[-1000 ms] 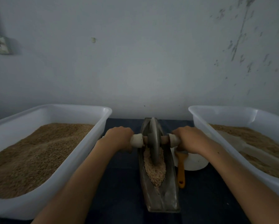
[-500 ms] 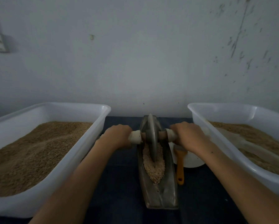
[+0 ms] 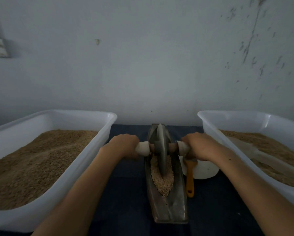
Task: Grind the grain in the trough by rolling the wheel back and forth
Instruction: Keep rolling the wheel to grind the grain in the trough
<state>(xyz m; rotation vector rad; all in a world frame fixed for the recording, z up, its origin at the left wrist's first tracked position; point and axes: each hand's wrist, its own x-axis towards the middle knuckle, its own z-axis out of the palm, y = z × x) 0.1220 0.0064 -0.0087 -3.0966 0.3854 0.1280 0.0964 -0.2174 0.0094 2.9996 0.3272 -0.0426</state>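
A dark metal boat-shaped trough (image 3: pixel 174 210) lies lengthwise on the dark cloth in front of me. Pale crushed grain (image 3: pixel 165 182) fills its middle. A grey metal wheel (image 3: pixel 161 150) stands upright in the trough's far half, its lower edge sunk in the grain. A wooden axle with pale end grips runs through it. My left hand (image 3: pixel 124 146) is closed around the left grip (image 3: pixel 142 148). My right hand (image 3: pixel 198 145) is closed around the right grip (image 3: pixel 182 148).
A large white tub (image 3: pixel 91 150) of brown grain stands to the left, and a second white tub (image 3: pixel 211 130) of grain to the right. A brush with an orange handle (image 3: pixel 189 181) and a white bowl (image 3: pixel 206 171) lie just right of the trough. A grey wall rises close behind.
The wheel has rolled away from me, along the trough toward the wall, both hands moving with the axle. More of the grain lies uncovered at the near side.
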